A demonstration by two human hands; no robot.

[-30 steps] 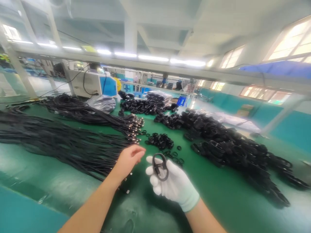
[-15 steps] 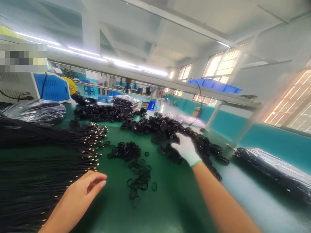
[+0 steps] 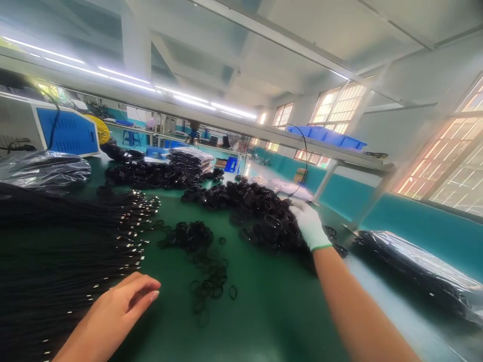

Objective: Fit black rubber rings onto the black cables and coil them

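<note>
teal-and-white walls [image 3: 411, 218] | barred windows [image 3: 451, 163] right | glowing tube lights [image 3: 234, 110]

Right hand [image 3: 308, 221]: fitted with a plain white, close-fitting glove [image 3: 312, 229]; a narrow green band [image 3: 322, 247] finishes the cuff at the wrist. Right forearm [image 3: 352, 296]: bare beyond the band. Left hand [image 3: 123, 304]: ungloved, with slender fingers [image 3: 145, 282] and bare wrist [image 3: 81, 337]. Glove fingertips: indistinct.

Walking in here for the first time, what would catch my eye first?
Probably the right hand in its white glove, bright against the black heap right of centre on the green table. Next, at lower left, the bare left hand, beside many black cables with shiny ends. Farther back, at the left edge, a blue-sided machine stands out.
</note>
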